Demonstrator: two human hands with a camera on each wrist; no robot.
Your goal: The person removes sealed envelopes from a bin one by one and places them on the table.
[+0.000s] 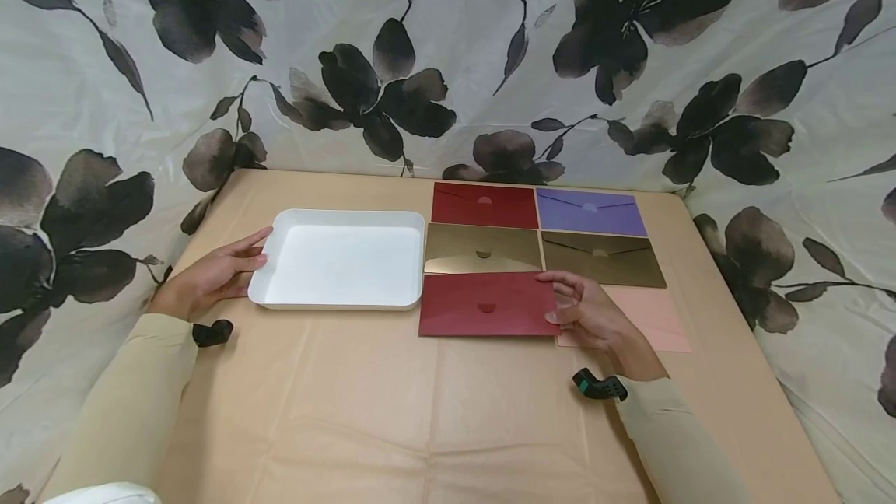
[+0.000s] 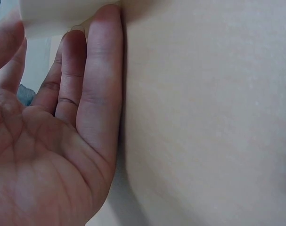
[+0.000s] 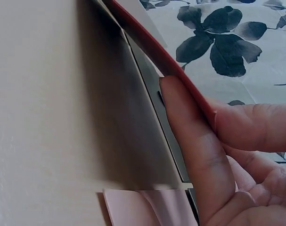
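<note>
A white rectangular tray [image 1: 336, 259] lies flat on the left half of the table. My left hand [image 1: 213, 274] rests against its left side, with fairly straight fingers touching the wall; in the left wrist view the fingertips meet the tray's edge [image 2: 48, 19]. My right hand [image 1: 595, 317] pinches a red envelope [image 1: 483, 302] at its right end between thumb and fingers. In the right wrist view this envelope [image 3: 157, 52] appears edge-on, tilted above the table with a shadow beneath. Part of a pink envelope [image 1: 651, 317] lies hidden behind my right hand.
Behind the held envelope lie a dark red envelope [image 1: 483, 205], a purple envelope [image 1: 591, 213], a gold envelope [image 1: 483, 247] and a darker gold envelope [image 1: 602, 257], in rows. The table [image 1: 420, 411] has a tan cover. Floral cloth [image 1: 420, 6] hangs behind.
</note>
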